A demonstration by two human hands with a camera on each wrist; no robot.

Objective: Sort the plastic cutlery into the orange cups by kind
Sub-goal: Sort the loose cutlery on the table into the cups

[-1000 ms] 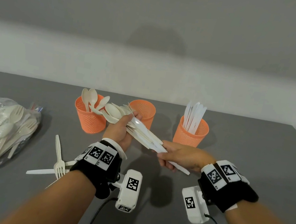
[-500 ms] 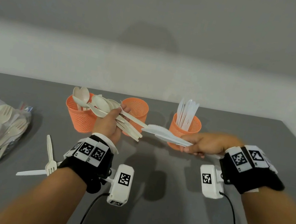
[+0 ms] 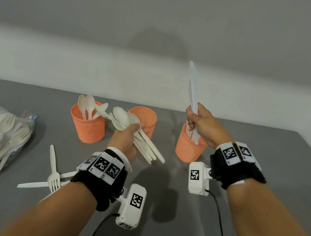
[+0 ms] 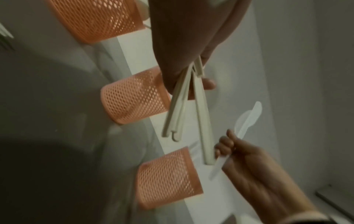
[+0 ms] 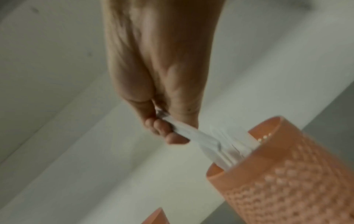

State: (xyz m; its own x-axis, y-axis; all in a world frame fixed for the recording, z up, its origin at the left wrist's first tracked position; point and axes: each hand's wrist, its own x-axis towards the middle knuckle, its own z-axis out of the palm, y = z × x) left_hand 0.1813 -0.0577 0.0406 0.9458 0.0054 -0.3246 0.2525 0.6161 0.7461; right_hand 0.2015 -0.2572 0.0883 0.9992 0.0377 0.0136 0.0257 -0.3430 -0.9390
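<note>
The right hand (image 3: pixel 203 126) has its fingers curled round the middle of a white knife (image 3: pixel 193 92), which stands nearly upright, blade tip up and handle end down in the right orange cup (image 3: pixel 188 149) among other knives. The left hand (image 3: pixel 126 139) grips a bundle of spoons (image 3: pixel 139 135), bowls pointing up-left, handles slanting down-right, in front of the middle cup (image 3: pixel 144 116). Half a second earlier the knife lay almost level between the hands; now it has swung vertical over the cup
</note>
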